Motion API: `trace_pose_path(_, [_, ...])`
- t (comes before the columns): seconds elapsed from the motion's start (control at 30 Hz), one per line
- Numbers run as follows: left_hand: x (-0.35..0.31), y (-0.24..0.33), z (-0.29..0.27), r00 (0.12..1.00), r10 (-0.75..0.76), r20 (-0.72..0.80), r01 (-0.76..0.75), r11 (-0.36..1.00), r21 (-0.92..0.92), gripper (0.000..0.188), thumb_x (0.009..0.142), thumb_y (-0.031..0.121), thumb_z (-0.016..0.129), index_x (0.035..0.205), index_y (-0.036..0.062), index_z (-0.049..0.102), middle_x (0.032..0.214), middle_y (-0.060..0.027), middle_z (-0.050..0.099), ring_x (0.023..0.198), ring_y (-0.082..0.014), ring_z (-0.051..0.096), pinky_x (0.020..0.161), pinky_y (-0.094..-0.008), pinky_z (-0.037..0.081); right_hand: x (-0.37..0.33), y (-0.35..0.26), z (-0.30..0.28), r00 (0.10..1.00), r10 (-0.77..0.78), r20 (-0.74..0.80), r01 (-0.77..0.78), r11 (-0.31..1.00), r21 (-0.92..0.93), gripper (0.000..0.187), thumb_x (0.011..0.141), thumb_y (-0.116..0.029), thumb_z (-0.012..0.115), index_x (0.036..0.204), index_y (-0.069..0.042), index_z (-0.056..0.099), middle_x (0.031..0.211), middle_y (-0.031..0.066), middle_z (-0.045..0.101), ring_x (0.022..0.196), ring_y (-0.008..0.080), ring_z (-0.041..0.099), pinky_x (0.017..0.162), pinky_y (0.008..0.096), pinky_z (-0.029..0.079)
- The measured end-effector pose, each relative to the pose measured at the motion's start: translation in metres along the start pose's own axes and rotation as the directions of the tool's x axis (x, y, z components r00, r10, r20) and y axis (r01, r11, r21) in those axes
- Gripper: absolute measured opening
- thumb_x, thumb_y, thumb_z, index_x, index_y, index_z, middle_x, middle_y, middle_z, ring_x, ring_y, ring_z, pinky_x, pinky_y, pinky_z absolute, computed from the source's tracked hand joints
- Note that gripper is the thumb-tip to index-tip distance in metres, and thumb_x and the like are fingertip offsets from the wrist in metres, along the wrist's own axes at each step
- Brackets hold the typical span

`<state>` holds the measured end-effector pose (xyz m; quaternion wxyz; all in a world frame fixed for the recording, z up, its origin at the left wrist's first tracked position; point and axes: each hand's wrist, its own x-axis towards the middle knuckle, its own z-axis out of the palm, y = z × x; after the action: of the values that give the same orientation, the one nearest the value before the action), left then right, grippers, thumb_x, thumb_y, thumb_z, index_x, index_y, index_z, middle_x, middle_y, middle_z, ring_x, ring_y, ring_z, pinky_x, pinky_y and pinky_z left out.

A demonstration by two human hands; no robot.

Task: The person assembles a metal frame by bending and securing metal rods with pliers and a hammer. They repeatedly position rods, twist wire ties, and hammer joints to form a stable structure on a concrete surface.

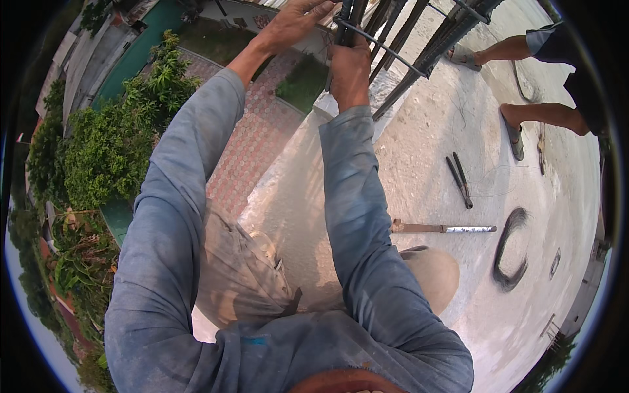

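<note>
Fingers (321, 9) of the left hand (289, 25) reach out loosely, a bit bent, beside a bunch of long, dark, ribbed steel bars (445, 40). The top edge cuts them off, so I cannot tell if they hold anything. The right hand (350, 64) looks curled closed around part of that bunch, with its fingertips hidden. The bars are at the top, near the edge of the pale, rough concrete floor (422, 157).

Some of the work looks done: the bars run close together, and a thin, straight, dark steel crosspiece (386, 49) goes across them. Fixing at the spot by the hands may be what is left, but I cannot see if any joint is tied.

The bars have little bumps, and the floor is gritty and dusty. On it lie pincers with two black handles (460, 177), a long brown stick tool with a white end (426, 228), and a thick, hairy bundle of dark thin wire (503, 252) shaped like a C. A small dark wire loop (555, 261) lies near it. Another person's bare legs (550, 116) and grey sandals (515, 143) are at the right.
</note>
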<state>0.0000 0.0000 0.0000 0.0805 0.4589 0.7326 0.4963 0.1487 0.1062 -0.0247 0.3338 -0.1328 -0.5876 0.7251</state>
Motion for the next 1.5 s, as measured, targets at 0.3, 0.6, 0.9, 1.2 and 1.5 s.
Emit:
trace_pose_path(0.3, [-0.004,0.028,-0.005,0.998,-0.005,0.057,-0.006,0.979,0.204,0.051,0.104,0.046,0.064,0.133,0.0047,0.07,0.126,-0.0093,0.073,0.119,-0.0206,0.067,0.099,-0.0356,0.054,-0.009,-0.001,0.014,0.981,-0.032,-0.193,0.059,0.989,0.135,0.042,0.09,0.004,0.055,0.132,0.003,0.061,0.116,0.0112,0.062,0.097,0.023,0.064,0.083,0.0337,0.05])
trace_pose_path(0.6, [-0.007,0.091,-0.026,0.998,0.005,0.07,-0.025,0.957,0.29,0.031,0.097,0.025,0.073,0.113,-0.0009,0.077,0.104,-0.0166,0.079,0.094,-0.0238,0.074,0.084,-0.0362,0.056,-0.065,-0.012,0.072,0.82,-0.357,-0.448,0.234,0.923,-0.307,0.028,0.108,-0.015,0.053,0.118,0.006,0.067,0.107,0.0203,0.067,0.084,0.0266,0.066,0.069,0.0403,0.052])
trace_pose_path(0.9, [-0.014,0.099,-0.018,0.997,0.068,0.043,-0.081,0.849,0.521,0.032,0.099,0.028,0.071,0.116,0.0017,0.078,0.105,-0.0165,0.079,0.096,-0.0271,0.076,0.084,-0.0394,0.059,-0.023,0.025,0.07,0.895,-0.107,-0.433,0.135,0.99,0.034,0.025,0.107,-0.015,0.058,0.095,0.005,0.068,0.082,0.011,0.068,0.074,0.0162,0.057,0.068,0.0361,0.047])
trace_pose_path(1.2, [-0.037,0.125,0.022,0.982,-0.056,-0.181,0.136,0.874,0.466,0.031,0.096,0.029,0.071,0.104,0.0007,0.081,0.089,-0.0202,0.077,0.082,-0.0313,0.076,0.077,-0.0418,0.059,-0.022,0.02,0.096,0.945,0.323,-0.054,-0.091,0.416,0.905,0.009,0.106,-0.012,0.06,0.103,-0.008,0.067,0.077,0.0027,0.064,0.066,0.008,0.06,0.054,0.0257,0.044])
trace_pose_path(1.5, [-0.012,0.114,-0.028,0.908,-0.399,0.123,0.379,0.912,0.16,0.035,0.097,0.025,0.079,0.124,0.0025,0.075,0.102,-0.0106,0.078,0.086,-0.0159,0.074,0.075,-0.0342,0.06,-0.03,0.023,0.077,0.875,0.287,0.391,-0.479,0.386,0.788,0.02,0.109,-0.028,0.055,0.096,-0.013,0.059,0.068,0.0,0.053,0.052,0.0113,0.042,0.051,0.0305,0.034])
